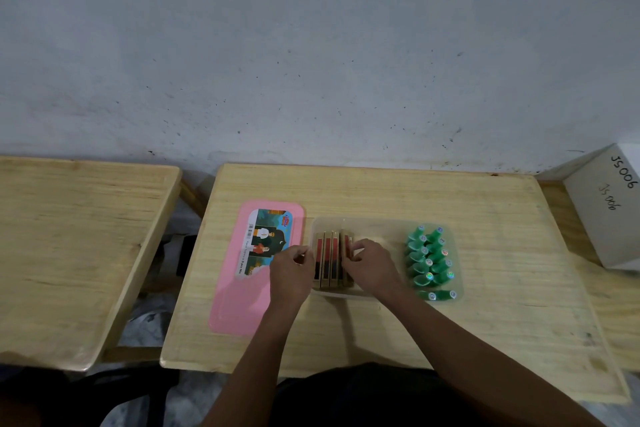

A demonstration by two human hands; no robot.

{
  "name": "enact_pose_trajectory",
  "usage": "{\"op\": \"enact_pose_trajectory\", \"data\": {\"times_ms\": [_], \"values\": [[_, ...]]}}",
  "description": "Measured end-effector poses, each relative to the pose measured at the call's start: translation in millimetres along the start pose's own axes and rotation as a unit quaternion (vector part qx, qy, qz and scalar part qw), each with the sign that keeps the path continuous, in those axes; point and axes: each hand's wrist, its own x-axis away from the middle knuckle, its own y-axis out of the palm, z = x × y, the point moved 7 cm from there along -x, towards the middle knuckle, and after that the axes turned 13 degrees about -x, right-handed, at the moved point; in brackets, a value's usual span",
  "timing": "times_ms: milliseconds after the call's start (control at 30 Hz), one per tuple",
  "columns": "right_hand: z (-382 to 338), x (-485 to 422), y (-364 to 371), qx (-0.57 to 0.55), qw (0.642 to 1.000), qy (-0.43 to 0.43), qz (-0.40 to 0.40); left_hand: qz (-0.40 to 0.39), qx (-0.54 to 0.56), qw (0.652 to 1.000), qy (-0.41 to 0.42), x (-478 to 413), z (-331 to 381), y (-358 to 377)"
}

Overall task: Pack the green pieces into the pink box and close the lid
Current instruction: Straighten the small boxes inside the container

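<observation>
A clear plastic box (381, 224) sits mid-table. Several green pieces (429, 262) with shiny tips fill its right end in rows. At its left end stand several flat red-and-dark packs with tan edges (327, 258). The pink lid (242, 302), bearing a picture label, lies flat on the table left of the box. My left hand (291, 276) hovers at the box's left edge with curled fingers, thumb and fingertips close together near the packs. My right hand (372, 265) reaches into the box and pinches the rightmost pack.
The wooden table (485, 288) has bare surface to the right and front of the box. A second wooden table (69, 253) stands to the left across a gap. A white carton marked "JS006" (609, 204) sits at the far right by the wall.
</observation>
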Motion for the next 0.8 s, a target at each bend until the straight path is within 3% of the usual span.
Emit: {"op": "enact_pose_trajectory", "data": {"times_ms": [167, 367, 533, 800], "values": [[-1.4, -1.9, 2.4, 0.047, 0.998, -0.015, -0.029, 0.000, 0.003, 1.000, -0.005, -0.2, 0.1, -0.3], [8.9, -5.9, -21.0, 0.045, 0.999, 0.010, 0.009, -0.004, 0.010, 1.000, -0.012, -0.4, -1.6, 1.6], [11.6, -5.1, -4.4, 0.045, 0.997, 0.047, -0.046, -0.004, 0.004, 1.000, -0.009, 0.0, -0.2, 0.1], [10.8, -3.6, -7.2, 0.072, 0.996, 0.057, -0.013, -0.006, 0.002, 1.000, -0.008, 0.7, 0.6, -0.5]]}}
